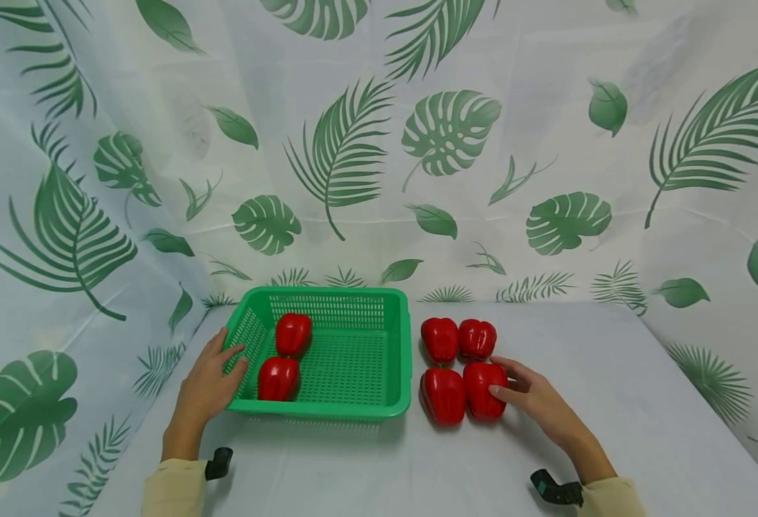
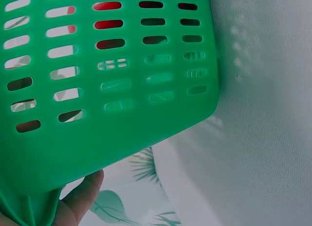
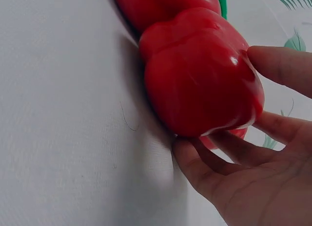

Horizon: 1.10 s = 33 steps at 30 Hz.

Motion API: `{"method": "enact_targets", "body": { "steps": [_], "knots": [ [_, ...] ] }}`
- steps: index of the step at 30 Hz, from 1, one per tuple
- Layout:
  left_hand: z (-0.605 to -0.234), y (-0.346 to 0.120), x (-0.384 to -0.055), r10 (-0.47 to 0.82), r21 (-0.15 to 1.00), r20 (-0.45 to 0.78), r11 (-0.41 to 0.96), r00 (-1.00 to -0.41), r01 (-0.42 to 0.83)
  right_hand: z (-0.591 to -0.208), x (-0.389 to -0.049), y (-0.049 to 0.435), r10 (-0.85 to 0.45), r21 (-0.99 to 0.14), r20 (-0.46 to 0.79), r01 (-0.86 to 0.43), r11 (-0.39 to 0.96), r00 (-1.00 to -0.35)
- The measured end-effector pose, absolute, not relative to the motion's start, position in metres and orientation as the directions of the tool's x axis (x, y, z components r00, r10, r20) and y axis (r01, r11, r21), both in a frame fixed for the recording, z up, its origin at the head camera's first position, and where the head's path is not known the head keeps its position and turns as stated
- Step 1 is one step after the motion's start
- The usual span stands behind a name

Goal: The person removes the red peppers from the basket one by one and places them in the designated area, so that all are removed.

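My left hand (image 1: 205,388) grips the left rim of a green plastic basket (image 1: 327,409), with fingertips over the edge. In the left wrist view a finger (image 2: 87,194) shows beside the rim of the slotted basket wall (image 2: 122,138). Two red bell peppers lie inside along the left, one farther back (image 1: 293,334) and one in front (image 1: 278,379). Right of the basket, my right hand (image 1: 540,403) holds the near-right bell pepper (image 1: 478,393) of a cluster, thumb and fingers spread around its end. In the right wrist view this pepper (image 3: 200,80) sits close against the tabletop.
Beside the held pepper lies another bell pepper (image 1: 443,396), with two more behind, on the left (image 1: 440,340) and right (image 1: 477,339). All rest on a white-covered table (image 1: 611,373). A leaf-patterned curtain (image 1: 366,251) borders the back and sides.
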<state>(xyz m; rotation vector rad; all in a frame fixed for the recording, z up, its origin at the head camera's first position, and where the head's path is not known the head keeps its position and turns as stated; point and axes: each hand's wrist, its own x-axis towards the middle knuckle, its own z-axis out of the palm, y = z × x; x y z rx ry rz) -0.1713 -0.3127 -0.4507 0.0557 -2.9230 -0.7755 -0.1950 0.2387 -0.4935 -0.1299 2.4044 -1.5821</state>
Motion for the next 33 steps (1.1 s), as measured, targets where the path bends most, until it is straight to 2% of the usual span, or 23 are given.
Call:
{"method": "enact_targets", "body": {
  "steps": [33],
  "knots": [
    [-0.4547,-0.3146,-0.1729,-0.074,0.493,0.11,0.87,-0.991,-0.011,-0.4909,-0.1893,0.2358,-0.159,-0.885,-0.158,0.068,0.461,-0.975]
  ]
}}
